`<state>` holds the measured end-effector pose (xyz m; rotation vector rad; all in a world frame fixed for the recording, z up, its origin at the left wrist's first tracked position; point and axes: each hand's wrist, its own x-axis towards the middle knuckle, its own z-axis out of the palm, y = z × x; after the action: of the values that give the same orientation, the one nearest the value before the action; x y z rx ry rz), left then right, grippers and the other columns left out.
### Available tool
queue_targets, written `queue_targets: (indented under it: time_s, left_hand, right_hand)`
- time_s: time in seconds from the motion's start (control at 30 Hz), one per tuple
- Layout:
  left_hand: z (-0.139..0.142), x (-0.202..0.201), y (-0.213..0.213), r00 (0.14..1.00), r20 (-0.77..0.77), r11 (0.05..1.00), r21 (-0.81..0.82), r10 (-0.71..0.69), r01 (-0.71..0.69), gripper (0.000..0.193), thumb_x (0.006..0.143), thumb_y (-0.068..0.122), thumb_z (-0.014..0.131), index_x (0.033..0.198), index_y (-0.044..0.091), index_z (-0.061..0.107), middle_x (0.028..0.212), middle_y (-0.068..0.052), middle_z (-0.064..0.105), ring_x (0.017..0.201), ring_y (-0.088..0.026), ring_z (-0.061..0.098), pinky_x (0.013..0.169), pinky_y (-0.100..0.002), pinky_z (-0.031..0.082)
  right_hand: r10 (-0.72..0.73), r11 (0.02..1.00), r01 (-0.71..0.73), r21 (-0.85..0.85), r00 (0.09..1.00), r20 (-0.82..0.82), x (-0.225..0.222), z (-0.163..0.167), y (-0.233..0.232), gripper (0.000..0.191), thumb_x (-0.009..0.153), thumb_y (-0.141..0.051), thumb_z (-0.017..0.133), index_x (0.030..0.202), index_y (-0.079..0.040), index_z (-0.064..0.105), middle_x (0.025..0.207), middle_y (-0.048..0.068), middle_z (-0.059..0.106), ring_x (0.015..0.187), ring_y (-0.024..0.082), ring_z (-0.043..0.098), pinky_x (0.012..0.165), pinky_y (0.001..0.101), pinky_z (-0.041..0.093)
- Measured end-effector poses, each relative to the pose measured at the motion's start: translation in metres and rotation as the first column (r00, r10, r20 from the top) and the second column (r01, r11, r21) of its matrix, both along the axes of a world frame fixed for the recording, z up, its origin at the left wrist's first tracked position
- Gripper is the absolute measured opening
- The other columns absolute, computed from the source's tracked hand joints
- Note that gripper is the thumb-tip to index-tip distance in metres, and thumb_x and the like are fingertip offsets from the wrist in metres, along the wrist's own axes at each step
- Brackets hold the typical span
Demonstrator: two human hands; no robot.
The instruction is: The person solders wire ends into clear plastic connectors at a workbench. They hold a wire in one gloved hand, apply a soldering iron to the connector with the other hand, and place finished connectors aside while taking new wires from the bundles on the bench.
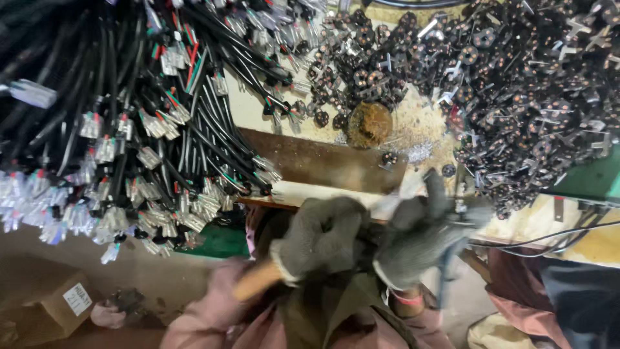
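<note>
Floor, near left: a brown cardboard box (48,304) with a white label sits on the dusty ground.
Cables, left and far: a thick bundle of black cables (129,97) hangs over the bench edge, their ends showing red, green and white wires tipped with silvery metal terminals (155,213).
Bench, middle: a pale work surface (413,129) strewn with sawdust-like grit, with a dark brown plank (323,165) lying across it.
Round object, middle far: a rusty brown disc (369,124) rests on the bench just beyond the plank.
Left hand, near middle: the left hand (321,238) wears a grey knitted glove; its fingers are curled into a clench, but what they grip is too blurred to tell. A pink sleeve (213,310) runs back from it.
Right hand, just right of the left: the right hand (420,236) is also grey-gloved and motion-blurred, one finger raised, the others bent; whether it grips anything cannot be told.
Plug parts, far right: a large heap of small black round plug pieces (536,97) with copper dots and metal prongs covers the bench.
Machine, right edge: a green metal surface (594,178) sits beside the heap.
</note>
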<state>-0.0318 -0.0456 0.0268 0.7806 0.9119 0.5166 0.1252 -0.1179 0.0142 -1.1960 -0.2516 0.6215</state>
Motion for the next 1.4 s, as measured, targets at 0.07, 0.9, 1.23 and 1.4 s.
queue_targets:
  time_s: [0.07, 0.9, 1.23, 1.4]
  left_hand:
    - [-0.013, -0.036, 0.016, 0.847, -0.135, 0.701, 0.502, -0.515, 0.507, 0.033, 0.098, 0.017, 0.065, 0.125, 0.0, 0.073, 0.111, -0.016, 0.076, 0.099, -0.028, 0.074, 0.085, -0.038, 0.056]
    - [0.011, -0.017, 0.049, 0.935, -0.281, 0.911, 0.285, -0.216, 0.297, 0.014, 0.099, 0.014, 0.064, 0.109, 0.005, 0.066, 0.093, -0.014, 0.07, 0.084, -0.028, 0.073, 0.075, -0.036, 0.055]
    - [0.0, -0.015, 0.031, 0.954, -0.227, 0.776, 0.558, -0.198, 0.294, 0.017, 0.099, 0.009, 0.065, 0.114, 0.001, 0.064, 0.109, -0.018, 0.069, 0.099, -0.037, 0.069, 0.084, -0.042, 0.055]
    - [-0.002, -0.008, 0.022, 0.989, -0.144, 0.778, 0.618, -0.029, 0.113, 0.019, 0.096, 0.007, 0.071, 0.114, 0.003, 0.065, 0.114, -0.015, 0.069, 0.106, -0.035, 0.069, 0.093, -0.04, 0.056]
  right_hand:
    - [-0.016, 1.0, 0.016, -0.003, 1.0, 0.0, 0.011, 0.003, 0.002, 0.026, 0.12, -0.022, 0.056, 0.107, 0.001, 0.055, 0.087, 0.005, 0.062, 0.053, 0.009, 0.042, 0.049, 0.0237, 0.03]
    - [0.279, 0.868, 0.1, -0.486, 0.712, 0.645, 0.026, -0.033, -0.07, 0.036, 0.099, -0.015, 0.068, 0.132, -0.008, 0.057, 0.122, 0.006, 0.062, 0.11, 0.02, 0.061, 0.099, 0.0326, 0.05]
    - [0.665, 0.623, -0.208, -0.754, 0.649, 0.37, 0.002, 0.01, -0.002, 0.041, 0.077, -0.009, 0.087, 0.112, -0.007, 0.065, 0.106, 0.009, 0.066, 0.099, 0.024, 0.062, 0.09, 0.0358, 0.048]
    - [0.603, 0.711, -0.135, -0.69, 0.621, 0.5, -0.004, 0.009, -0.004, 0.04, 0.077, -0.001, 0.083, 0.109, -0.001, 0.058, 0.105, 0.014, 0.062, 0.099, 0.025, 0.059, 0.09, 0.0411, 0.046]
